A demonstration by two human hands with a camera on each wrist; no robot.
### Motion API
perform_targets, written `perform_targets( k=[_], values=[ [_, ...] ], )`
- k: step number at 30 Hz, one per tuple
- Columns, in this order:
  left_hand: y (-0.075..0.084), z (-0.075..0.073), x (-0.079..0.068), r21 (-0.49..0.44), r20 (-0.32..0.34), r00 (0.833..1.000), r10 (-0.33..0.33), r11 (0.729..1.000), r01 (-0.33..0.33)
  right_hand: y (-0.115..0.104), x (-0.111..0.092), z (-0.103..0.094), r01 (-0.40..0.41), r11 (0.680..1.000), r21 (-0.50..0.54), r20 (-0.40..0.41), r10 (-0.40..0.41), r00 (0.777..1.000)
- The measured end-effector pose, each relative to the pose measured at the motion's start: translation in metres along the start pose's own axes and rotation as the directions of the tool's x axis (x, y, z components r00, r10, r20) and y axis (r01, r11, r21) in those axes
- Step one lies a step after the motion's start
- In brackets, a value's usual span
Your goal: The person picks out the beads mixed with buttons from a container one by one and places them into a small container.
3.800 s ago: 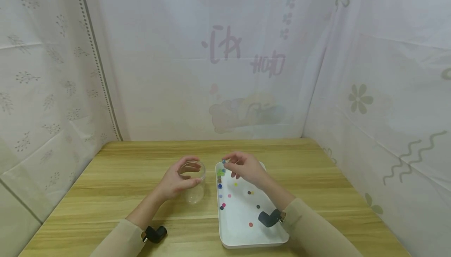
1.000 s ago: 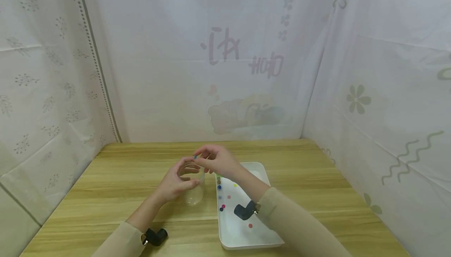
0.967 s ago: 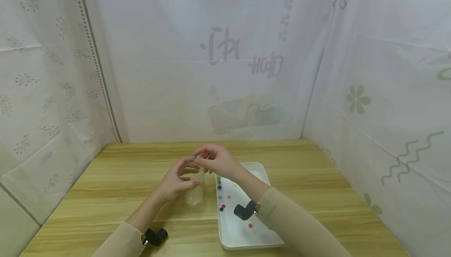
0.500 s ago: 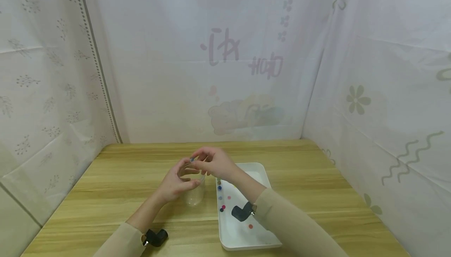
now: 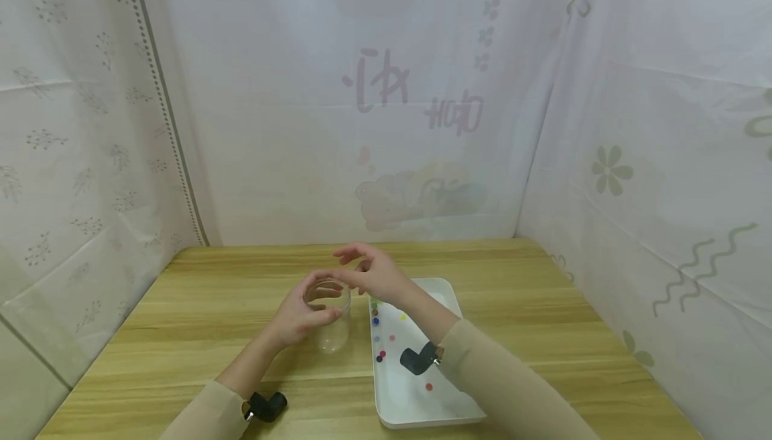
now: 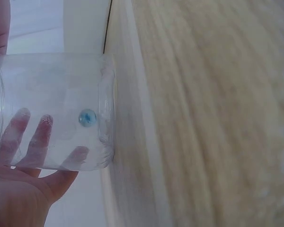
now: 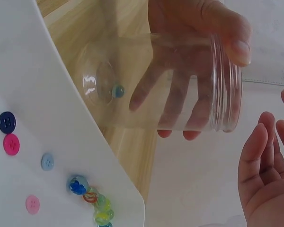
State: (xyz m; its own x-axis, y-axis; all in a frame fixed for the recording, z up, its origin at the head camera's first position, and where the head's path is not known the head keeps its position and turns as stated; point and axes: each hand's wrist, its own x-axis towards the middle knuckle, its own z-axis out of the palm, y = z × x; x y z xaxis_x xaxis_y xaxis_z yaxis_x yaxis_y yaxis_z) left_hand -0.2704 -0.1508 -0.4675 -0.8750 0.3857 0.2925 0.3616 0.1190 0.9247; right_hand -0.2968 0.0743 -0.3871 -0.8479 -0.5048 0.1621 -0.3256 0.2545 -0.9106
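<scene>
My left hand (image 5: 298, 313) grips a clear, open-mouthed jar (image 5: 334, 336) near its rim, with the thumb on the near side and the fingers round the far side. The jar stands upright on the table, left of the tray. Low inside it is a clear marble with a blue core (image 6: 87, 117), also visible through the wall in the right wrist view. Just beside the jar's mouth, my right hand (image 5: 378, 280) has its thumb and fingers parted, nothing between them.
A white tray (image 5: 401, 408) lies right of the jar. Along its left side sit several marbles, one with a blue core (image 7: 78, 185), and buttons: navy (image 7: 7, 122), magenta (image 7: 11, 144) and pale blue (image 7: 47, 161). A pink button (image 7: 32, 204) and an orange-red one (image 5: 429, 387) lie further in.
My right hand carried a blue marble from over the tray to the jar's mouth. Its fingers have parted, and the marble is now inside the jar. My left hand has kept its grip.
</scene>
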Motion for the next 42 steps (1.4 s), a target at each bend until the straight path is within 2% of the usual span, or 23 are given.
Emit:
perform_targets(
  k=[18,33,42],
  values=[
    [-0.002,0.000,0.002,-0.001,-0.004,1.000,0.014,1.000,-0.014,0.012,-0.009,-0.023,-0.004,0.999,0.042,0.000,0.004,1.000],
    [-0.004,0.001,0.004,-0.040,0.003,0.998,0.059,0.997,-0.059,0.021,-0.020,-0.046,-0.036,0.999,0.036,-0.049,0.038,0.998],
    [-0.004,0.001,0.004,-0.025,-0.002,0.999,0.038,0.999,-0.038,0.031,-0.028,-0.057,-0.056,0.998,0.018,-0.082,0.057,0.995]
  ],
)
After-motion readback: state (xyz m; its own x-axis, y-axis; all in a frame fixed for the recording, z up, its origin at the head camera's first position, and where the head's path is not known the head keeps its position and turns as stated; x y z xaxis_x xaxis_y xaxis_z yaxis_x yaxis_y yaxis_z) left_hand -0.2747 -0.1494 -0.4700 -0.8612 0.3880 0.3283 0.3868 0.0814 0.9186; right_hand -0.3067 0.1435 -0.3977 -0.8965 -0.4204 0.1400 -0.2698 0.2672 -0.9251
